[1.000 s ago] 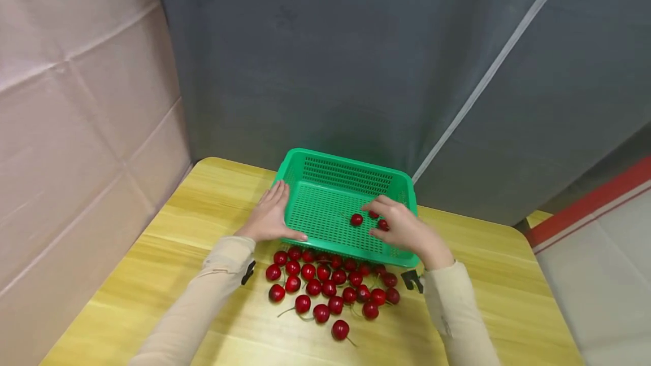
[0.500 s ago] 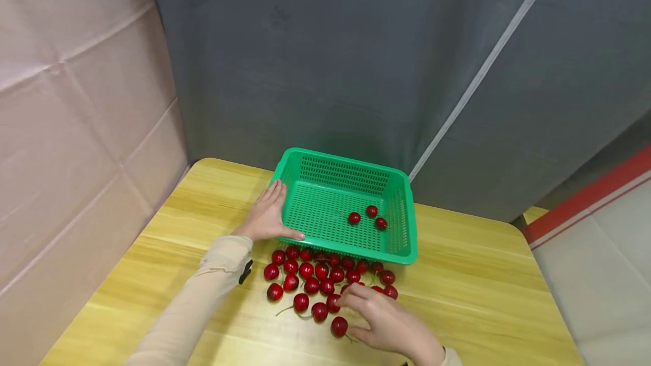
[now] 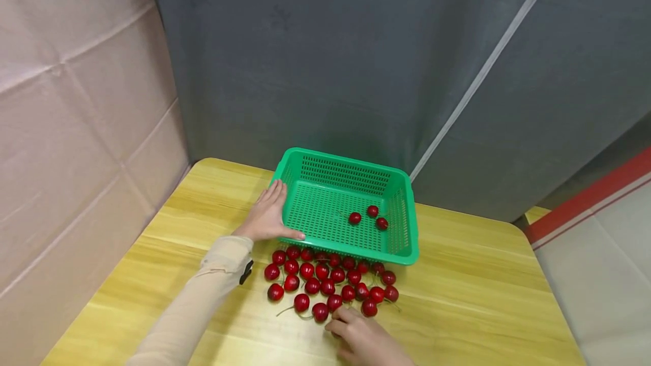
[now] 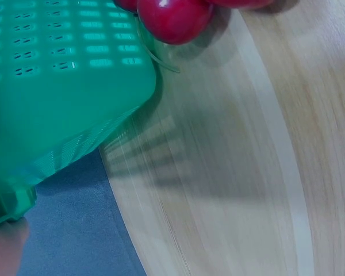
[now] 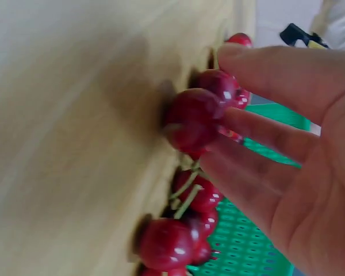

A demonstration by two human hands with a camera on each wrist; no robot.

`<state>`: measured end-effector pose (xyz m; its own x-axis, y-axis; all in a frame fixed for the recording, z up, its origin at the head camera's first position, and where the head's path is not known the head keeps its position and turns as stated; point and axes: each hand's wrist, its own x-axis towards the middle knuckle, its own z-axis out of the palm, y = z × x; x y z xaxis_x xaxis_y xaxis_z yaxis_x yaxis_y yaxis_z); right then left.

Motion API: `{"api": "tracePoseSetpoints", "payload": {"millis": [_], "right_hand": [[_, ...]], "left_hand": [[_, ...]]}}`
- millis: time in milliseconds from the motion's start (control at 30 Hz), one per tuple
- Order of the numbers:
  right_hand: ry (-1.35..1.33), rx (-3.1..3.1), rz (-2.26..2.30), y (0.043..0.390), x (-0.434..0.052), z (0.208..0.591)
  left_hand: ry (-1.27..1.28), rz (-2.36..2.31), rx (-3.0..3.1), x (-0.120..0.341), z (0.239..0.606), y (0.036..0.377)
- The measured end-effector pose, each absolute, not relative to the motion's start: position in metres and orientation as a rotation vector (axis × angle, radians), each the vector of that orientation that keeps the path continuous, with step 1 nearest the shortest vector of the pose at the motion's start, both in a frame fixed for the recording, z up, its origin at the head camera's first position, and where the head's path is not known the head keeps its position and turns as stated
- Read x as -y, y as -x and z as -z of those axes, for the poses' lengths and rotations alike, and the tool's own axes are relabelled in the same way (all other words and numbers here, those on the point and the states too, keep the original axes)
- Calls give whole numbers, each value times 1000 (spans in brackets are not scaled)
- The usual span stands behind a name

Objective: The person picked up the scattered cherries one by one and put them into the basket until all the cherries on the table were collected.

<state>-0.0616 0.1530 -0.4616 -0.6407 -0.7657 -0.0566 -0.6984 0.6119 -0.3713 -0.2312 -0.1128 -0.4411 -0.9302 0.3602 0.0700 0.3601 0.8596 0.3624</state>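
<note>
At the near edge of the wooden table (image 3: 483, 275), the right hand (image 3: 366, 340) is laid over the front of a cluster of red cherries (image 3: 330, 281), and one cherry (image 5: 192, 118) is seen in the right wrist view lying against the fingertips (image 5: 241, 123), touched by the middle fingers while the forefinger is stretched above it. The fingers are held fairly straight and only narrowly spread; whether the cherry is actually pinched cannot be told, since the thumb is not shown. Further cherries are gathered just below and beside that one, their green stems crossing. Behind the cluster, touching its far row, a green perforated basket (image 3: 325, 182) is set on the table, and three cherries (image 3: 368, 217) are lying inside it toward its right side. The left hand (image 3: 267, 216) is rested flat against the basket's left wall, its fingers straight along the rim and its thumb laid along the near corner. In the left wrist view the basket's corner (image 4: 63, 86) and one cherry (image 4: 173, 20) beside it are shown close up.
</note>
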Motion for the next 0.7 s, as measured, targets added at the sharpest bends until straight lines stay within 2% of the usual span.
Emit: {"api": "tracePoseSetpoints", "payload": {"millis": [433,700], "right_hand": [[1307,-2729,518,64,-152,493],[1286,-2695,517,67,-150,491]], "left_hand": [[-594,-596,-3033,113,441,231],[-596,-595,-3034,114,442,231]]}}
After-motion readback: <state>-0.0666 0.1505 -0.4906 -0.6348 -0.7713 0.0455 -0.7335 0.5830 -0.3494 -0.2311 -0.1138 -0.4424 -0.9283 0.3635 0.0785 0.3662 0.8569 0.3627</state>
